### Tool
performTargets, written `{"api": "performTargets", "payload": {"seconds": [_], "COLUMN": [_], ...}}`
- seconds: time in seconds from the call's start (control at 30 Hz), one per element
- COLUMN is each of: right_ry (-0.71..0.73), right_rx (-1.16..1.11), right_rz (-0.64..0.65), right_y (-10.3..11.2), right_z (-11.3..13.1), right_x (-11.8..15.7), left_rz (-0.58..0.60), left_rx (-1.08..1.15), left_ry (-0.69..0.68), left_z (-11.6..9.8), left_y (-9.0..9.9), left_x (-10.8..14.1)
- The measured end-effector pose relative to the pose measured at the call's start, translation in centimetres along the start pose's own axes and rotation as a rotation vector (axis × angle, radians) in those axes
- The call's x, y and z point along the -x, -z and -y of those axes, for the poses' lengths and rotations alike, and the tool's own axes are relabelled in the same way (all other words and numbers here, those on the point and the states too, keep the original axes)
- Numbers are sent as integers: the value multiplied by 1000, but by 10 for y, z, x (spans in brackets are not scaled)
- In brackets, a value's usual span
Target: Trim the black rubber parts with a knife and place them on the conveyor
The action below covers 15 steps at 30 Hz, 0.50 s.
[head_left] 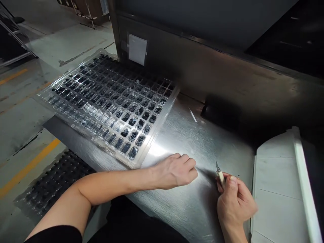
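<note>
My right hand (235, 200) grips a craft knife (220, 177) by its cream handle, the pointed blade aimed up and away from me. Curled into a fist, knuckles up, my left hand (178, 170) is over the metal table just past the tray's near right corner. Whatever it may hold is hidden beneath the fingers. Left of it lies a clear plastic tray (150, 145) with rows of pockets, many filled with small black parts (133, 136). Pockets along its front left side look unfilled. A thin white sliver (192, 115) lies on the table beyond my hands.
A white bin (278, 189) stands close to my right hand. Behind the metal table (174, 206) rises a dark machine panel (215, 71) bearing a white paper (137, 49). Another tray of black parts (55, 185) is lower down at left, near yellow floor lines.
</note>
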State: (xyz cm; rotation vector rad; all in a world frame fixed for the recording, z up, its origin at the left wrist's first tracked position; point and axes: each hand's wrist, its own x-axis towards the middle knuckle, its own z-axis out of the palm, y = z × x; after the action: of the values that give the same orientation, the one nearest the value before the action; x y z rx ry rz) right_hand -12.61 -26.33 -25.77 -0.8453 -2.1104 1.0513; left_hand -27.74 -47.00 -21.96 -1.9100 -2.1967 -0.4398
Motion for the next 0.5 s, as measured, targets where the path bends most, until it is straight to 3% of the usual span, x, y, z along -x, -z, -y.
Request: {"api": "performTargets", "payload": {"seconds": [0.07,0.13,0.5], "right_ry": [-13,-24,-19], "right_rx": [-16,-10,15], "right_rz": [-1,10,44], "right_y": [0,0,2], "right_z": [1,1,9], "right_x": [-1,-1,-3], "left_rz": [-96,-117,35], "left_rx": [-44,-85,-35], "left_ry": [8,41,6], "left_z": [4,7,1], "left_y": [1,1,-4], "left_x": [-1,0,4]}}
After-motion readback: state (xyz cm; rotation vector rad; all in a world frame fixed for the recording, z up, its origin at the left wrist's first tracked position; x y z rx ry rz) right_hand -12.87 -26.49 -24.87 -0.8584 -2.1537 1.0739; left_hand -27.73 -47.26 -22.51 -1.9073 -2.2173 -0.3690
